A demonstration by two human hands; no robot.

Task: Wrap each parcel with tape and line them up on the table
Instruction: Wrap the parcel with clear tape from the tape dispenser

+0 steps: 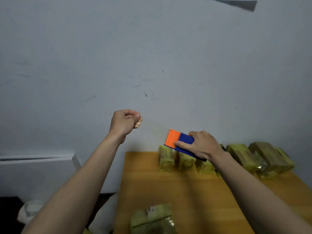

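My right hand [200, 144] grips a blue and orange tape dispenser [179, 141], held in the air above the back of the wooden table [185, 186]. My left hand [125, 122] is raised to the left of it with fingers curled and pinched together; a faint strip of clear tape seems to run from it to the dispenser. A yellowish parcel [152, 218] lies at the table's near edge. Several wrapped parcels [166, 157] stand in a row along the wall at the back.
More wrapped parcels [263, 157] lie stacked at the back right. A white box [37, 173] stands left of the table, with white bags [28, 213] on the dark floor below. A grey wall rises right behind the table.
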